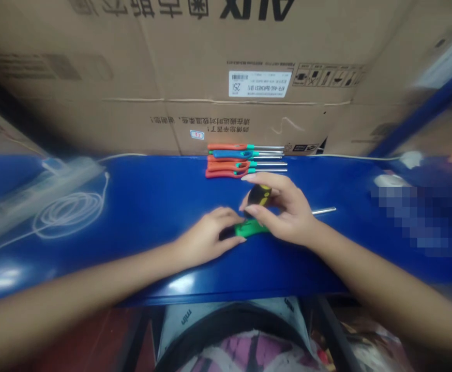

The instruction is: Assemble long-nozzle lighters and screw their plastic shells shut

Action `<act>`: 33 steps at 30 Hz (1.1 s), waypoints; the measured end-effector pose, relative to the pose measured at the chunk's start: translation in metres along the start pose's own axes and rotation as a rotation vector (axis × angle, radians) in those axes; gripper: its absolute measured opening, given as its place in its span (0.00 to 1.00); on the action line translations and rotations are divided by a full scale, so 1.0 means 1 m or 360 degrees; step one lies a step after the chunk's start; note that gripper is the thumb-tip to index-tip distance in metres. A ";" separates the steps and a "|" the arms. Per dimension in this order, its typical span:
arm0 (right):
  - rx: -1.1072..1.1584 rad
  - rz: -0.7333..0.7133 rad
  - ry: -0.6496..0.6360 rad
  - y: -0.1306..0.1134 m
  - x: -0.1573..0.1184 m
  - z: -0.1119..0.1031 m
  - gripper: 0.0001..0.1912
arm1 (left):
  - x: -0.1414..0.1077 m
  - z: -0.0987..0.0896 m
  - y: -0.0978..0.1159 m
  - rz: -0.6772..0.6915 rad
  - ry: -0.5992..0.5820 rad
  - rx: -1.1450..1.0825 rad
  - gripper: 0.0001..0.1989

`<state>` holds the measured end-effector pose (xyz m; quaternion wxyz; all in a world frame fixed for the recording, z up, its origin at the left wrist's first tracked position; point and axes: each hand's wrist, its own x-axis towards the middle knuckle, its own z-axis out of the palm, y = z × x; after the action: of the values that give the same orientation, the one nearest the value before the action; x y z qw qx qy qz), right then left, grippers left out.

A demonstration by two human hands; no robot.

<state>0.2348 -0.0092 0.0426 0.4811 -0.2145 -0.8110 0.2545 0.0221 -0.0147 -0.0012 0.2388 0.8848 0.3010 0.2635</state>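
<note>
A green long-necked lighter (251, 228) lies on the blue tabletop, its metal tube (324, 211) pointing right. My left hand (212, 232) pinches the rounded left end of its handle between fingers and thumb. In my right hand (288, 206) is a black and yellow handle (259, 195), which looks like a short screwdriver's, held upright over the green lighter. Its tip is hidden, so I cannot tell whether it touches the lighter. My right hand also covers the middle of the lighter. Beyond both hands lie several lighters (226, 166), orange, blue and red, stacked in a row.
A cardboard panel (133, 77) stands along the back of the blue table (152, 196). On the left are a power strip (66, 175) and a coiled white cable (71, 212). A white object (391, 181), partly pixelated, sits at the right. Blue posts frame the sides.
</note>
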 end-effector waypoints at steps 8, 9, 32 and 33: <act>-0.0239 0.0049 -0.0050 0.007 0.014 -0.034 0.22 | 0.041 0.008 0.005 -0.0046 -0.0091 0.0050 0.17; -0.0351 0.0008 0.0004 0.010 0.015 -0.038 0.20 | 0.043 0.010 0.003 -0.0058 -0.0075 0.0034 0.17; -0.0810 -0.0132 0.0298 0.007 0.013 -0.034 0.18 | 0.041 0.020 -0.009 0.0103 0.0017 -0.0017 0.15; -0.0879 -0.0165 0.0350 0.007 0.013 -0.035 0.16 | 0.041 0.020 -0.009 0.0099 0.0017 -0.0017 0.16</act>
<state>0.2611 0.0107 0.0612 0.5019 -0.3219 -0.8024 -0.0253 0.0585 0.0139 -0.0082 0.2335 0.8911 0.2731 0.2771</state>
